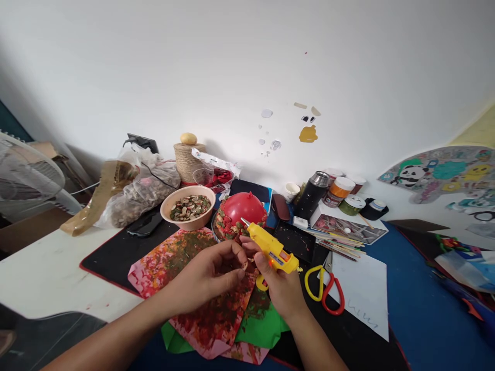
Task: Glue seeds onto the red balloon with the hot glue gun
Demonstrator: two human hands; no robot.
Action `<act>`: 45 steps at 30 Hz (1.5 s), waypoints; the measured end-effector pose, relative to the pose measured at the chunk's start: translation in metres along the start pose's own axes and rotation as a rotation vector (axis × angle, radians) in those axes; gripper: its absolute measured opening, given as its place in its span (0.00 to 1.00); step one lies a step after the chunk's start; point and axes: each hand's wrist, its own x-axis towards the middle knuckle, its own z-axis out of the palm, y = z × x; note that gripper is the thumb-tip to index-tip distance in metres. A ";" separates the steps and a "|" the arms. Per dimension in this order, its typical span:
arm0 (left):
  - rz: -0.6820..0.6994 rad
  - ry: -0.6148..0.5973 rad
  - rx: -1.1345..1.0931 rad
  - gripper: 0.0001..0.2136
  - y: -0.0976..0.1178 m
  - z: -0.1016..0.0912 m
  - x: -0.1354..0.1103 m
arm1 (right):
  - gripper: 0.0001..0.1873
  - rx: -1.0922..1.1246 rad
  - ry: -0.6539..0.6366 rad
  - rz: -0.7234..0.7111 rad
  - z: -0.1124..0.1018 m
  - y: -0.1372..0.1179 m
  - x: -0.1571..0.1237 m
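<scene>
My right hand [286, 291] is wrapped around a yellow hot glue gun [266, 242]. Its metal nozzle points up and left, and an orange-red light glows on its body. Left of it, my left hand [211, 273] pinches a small shell-like piece [245, 266] between thumb and fingertips. Just beyond both hands sits a red balloon [243, 208], its lower part ringed by red, green and tan pieces [222, 226]. A pale peach bowl [166, 211] of similar painted pieces stands to its left. Under my hands lies a paint-smeared pink sheet [154, 268], partly over a green one [261, 330].
Red-and-yellow-handled scissors [333, 293] rest right of my right hand, by white paper [367, 288]. Behind are a black flask [311, 196], paint jars [351, 204], thin sticks [340, 242] and a twine spool [187, 162]. A phone [145, 224] and plastic bag [143, 188] lie left.
</scene>
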 end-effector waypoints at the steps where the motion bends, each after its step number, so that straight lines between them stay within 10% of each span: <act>1: -0.003 -0.005 -0.010 0.14 0.000 -0.001 0.000 | 0.25 -0.001 0.003 -0.003 0.000 0.000 0.000; 17: -0.142 -0.024 0.481 0.11 0.002 -0.086 -0.028 | 0.30 0.233 0.612 -0.112 -0.040 -0.011 0.028; 28: -0.026 0.031 0.288 0.10 0.004 -0.074 -0.016 | 0.27 0.060 0.262 -0.026 -0.014 0.001 0.009; 45: 0.170 0.031 -0.292 0.14 0.035 -0.036 0.043 | 0.28 0.053 0.196 -0.011 -0.008 0.002 0.004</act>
